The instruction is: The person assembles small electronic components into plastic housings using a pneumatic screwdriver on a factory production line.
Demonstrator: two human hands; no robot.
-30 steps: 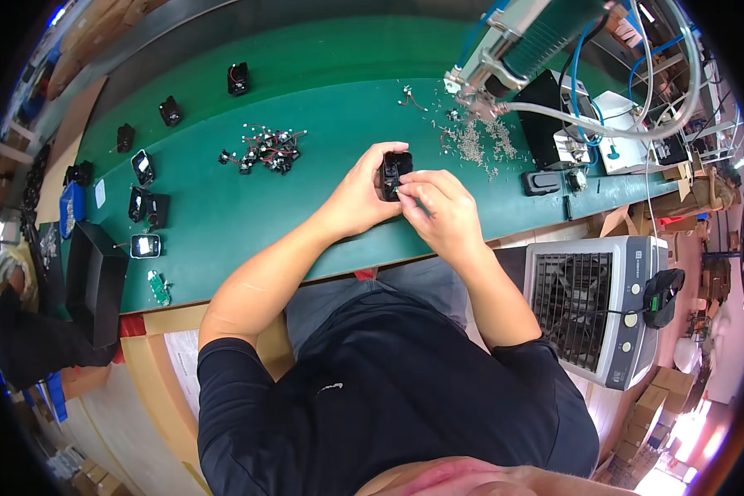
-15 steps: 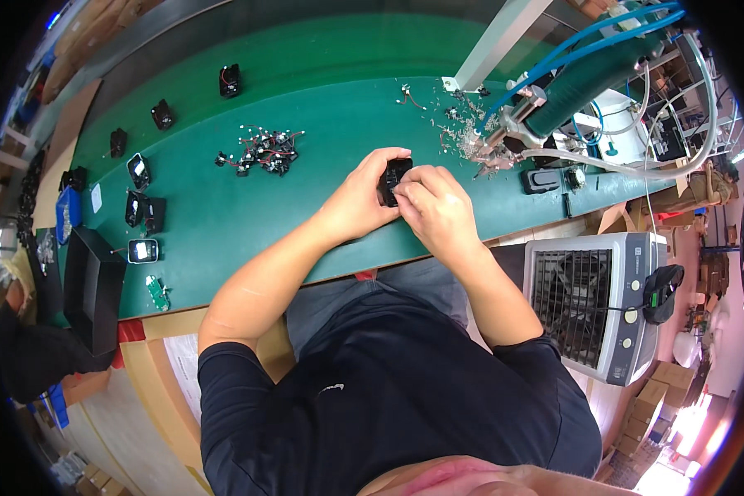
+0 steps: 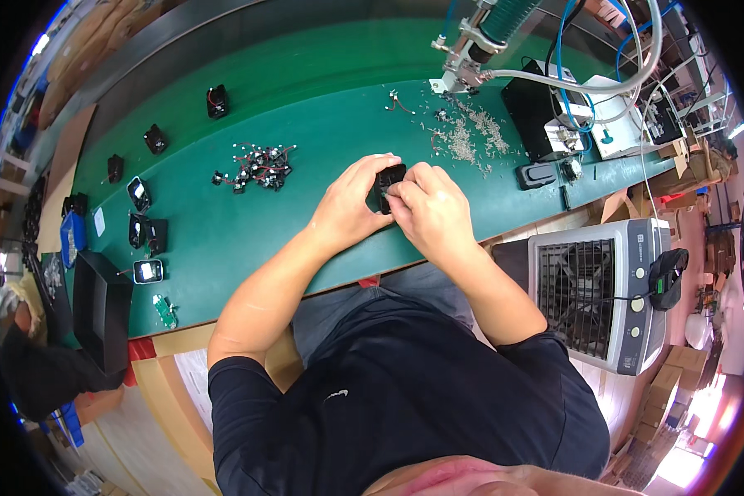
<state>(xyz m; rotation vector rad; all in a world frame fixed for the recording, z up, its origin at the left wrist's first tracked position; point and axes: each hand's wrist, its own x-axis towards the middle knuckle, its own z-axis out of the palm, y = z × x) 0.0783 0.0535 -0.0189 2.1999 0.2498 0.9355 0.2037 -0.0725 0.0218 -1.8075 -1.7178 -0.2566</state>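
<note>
Over the front edge of the green table, my left hand grips a small black plastic housing by its side, thumb at the near end and fingers at the far end. My right hand is closed in a pinch over the housing's open face, fingertips touching it. Whatever the right fingertips hold is too small and hidden to make out. Beyond my left hand lies a pile of small parts with red and black wires. Past my right hand, many small screws are scattered on the table.
A green pneumatic screwdriver hangs over the far right with hoses. A black machine stands behind the screws. More black housings sit at the left, near a green circuit board and a black bin. An air cooler stands at right.
The hanging screwdriver has swung away toward the far edge, uncovering the screws and the black machine. Both hands stay at the housing, with the right fingertips shifted slightly.
</note>
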